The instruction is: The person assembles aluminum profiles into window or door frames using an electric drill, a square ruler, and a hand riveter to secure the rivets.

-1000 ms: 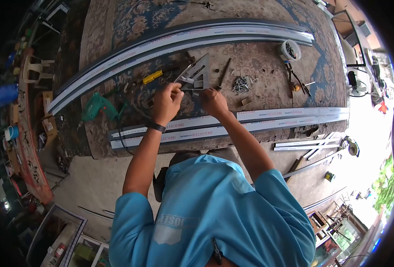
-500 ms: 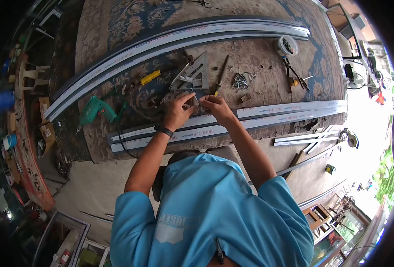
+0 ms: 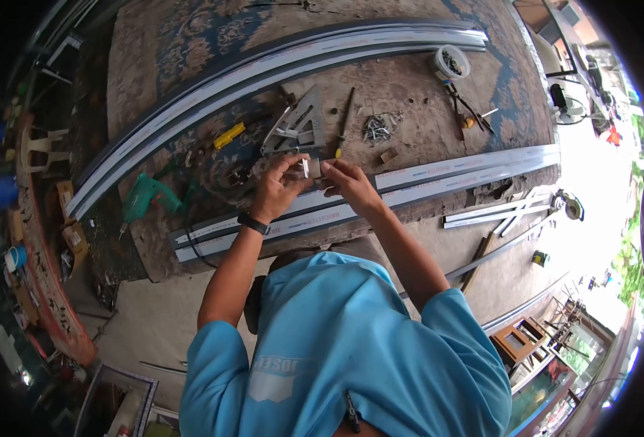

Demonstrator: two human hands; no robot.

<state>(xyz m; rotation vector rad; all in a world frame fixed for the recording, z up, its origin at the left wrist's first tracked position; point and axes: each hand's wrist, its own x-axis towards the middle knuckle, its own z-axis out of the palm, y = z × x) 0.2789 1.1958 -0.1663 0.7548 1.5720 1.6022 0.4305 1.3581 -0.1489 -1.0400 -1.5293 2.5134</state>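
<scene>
In front of my body, above the near strips, my left hand (image 3: 281, 188) pinches a small pale block-like piece with a bright edge (image 3: 312, 169). The fingers of my right hand (image 3: 349, 186) close on the same piece from the right side. Its exact kind is too small to make out. Beneath both hands lie long metal profiles (image 3: 438, 178) covered with white printed film. Just beyond my fingers are a metal square (image 3: 303, 124) and a screwdriver (image 3: 346, 120) with a yellow part at its near end.
A green power drill (image 3: 145, 197) lies left on the carpet-covered table (image 3: 212, 36). Around it are a yellow-handled tool (image 3: 228, 135), a pile of screws (image 3: 381, 128), a small brown block (image 3: 388, 155), pliers (image 3: 475, 116) and a white tub (image 3: 451, 63). More profiles (image 3: 278, 62) run across the back.
The small piece has been turned, so its bright edge now faces up between both hands. My view has shifted slightly, moving the table items left in the picture.
</scene>
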